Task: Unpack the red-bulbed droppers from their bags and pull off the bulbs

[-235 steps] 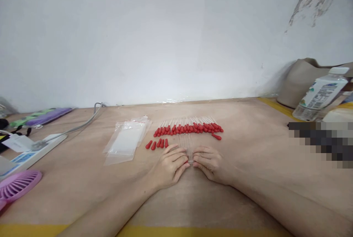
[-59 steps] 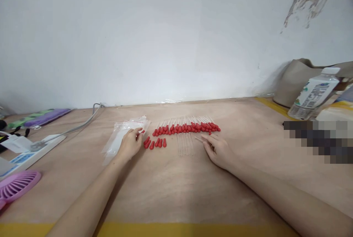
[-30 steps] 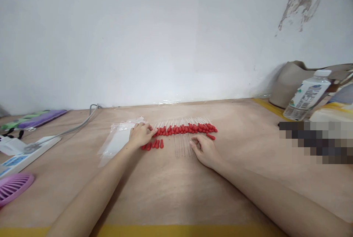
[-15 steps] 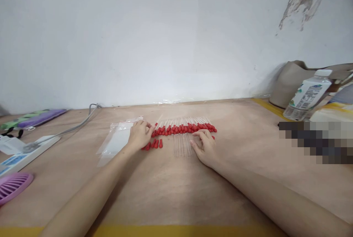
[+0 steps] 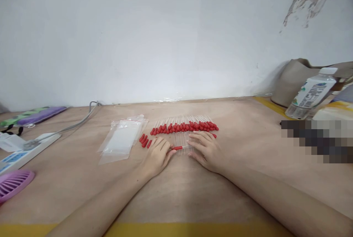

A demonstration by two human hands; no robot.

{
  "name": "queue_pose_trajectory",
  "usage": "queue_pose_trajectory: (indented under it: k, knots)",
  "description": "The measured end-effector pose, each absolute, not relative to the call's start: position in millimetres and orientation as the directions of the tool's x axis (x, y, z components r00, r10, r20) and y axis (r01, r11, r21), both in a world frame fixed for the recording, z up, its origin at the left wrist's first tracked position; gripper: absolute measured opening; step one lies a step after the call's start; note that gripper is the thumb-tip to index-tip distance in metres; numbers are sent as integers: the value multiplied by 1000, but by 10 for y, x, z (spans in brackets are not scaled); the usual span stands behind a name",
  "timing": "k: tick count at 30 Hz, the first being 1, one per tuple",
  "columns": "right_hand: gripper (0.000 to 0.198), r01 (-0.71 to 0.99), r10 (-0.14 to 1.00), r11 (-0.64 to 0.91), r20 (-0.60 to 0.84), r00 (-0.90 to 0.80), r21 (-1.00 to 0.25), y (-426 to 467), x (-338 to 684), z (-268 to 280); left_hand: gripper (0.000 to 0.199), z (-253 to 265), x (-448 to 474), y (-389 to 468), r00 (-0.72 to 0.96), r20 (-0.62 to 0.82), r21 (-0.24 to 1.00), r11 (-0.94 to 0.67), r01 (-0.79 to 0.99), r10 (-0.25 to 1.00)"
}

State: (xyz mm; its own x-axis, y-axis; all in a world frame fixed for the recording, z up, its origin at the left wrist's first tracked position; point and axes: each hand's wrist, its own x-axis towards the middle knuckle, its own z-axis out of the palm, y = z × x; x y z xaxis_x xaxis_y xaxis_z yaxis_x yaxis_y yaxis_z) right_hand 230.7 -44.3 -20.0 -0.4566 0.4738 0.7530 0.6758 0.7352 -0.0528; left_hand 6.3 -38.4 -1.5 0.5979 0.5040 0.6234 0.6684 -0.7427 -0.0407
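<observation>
My left hand (image 5: pixel 157 155) pinches a red rubber dropper bulb (image 5: pixel 177 148) between thumb and fingers. A thin clear glass tube (image 5: pixel 187 147) runs from the bulb's open end to my right hand (image 5: pixel 207 151), whose fingers are closed on it. Bulb and tube are in line and look joined. Below and behind them, loose glass tubes (image 5: pixel 179 138) lie side by side. Just beyond is a row of glass droppers (image 5: pixel 184 127), red bulbs toward me and tips toward the wall. Several loose red bulbs (image 5: pixel 144 140) lie left of the row, some partly hidden by my left hand.
Clear zip bags (image 5: pixel 120 141) lie to the left. Farther left are a power strip (image 5: pixel 41 142) with a grey cable, a pink fan grille (image 5: pixel 15 185) and a purple pouch (image 5: pixel 42 115). A plastic bottle (image 5: pixel 311 93) leans by a grey-brown container (image 5: pixel 288 82) at right.
My left hand has moved right and toward me from the loose bulbs, bringing a red bulb to the glass tube. My right hand has stayed near the tubes and now holds one.
</observation>
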Motion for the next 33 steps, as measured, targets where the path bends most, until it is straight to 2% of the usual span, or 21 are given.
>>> queue_pose_trajectory:
  k: [6,10,15,19,22,33]
  knots:
    - [14,657,469,752,741,-480,-50,-426,2301,-209,14,19,78,-421,587,621,7,-752,659,520]
    - [13,607,447,792,740,-503,-66,-448,2292,-187,31,20,159,-434,604,632,17,-788,615,485]
    - [14,541,432,835,723,-540,-95,-481,2277,-167,13,-45,220,-394,671,644,-50,-855,517,368]
    - [19,525,435,844,713,-550,-111,-470,2239,-216,13,-70,218,-394,675,661,-82,-862,499,328]
    - [15,475,414,870,723,-554,-134,-460,2205,-261,14,-50,224,-417,696,633,-84,-864,496,338]
    - [14,480,320,877,728,-606,13,-537,2223,-175,18,-3,199,-462,765,527,-46,-886,460,370]
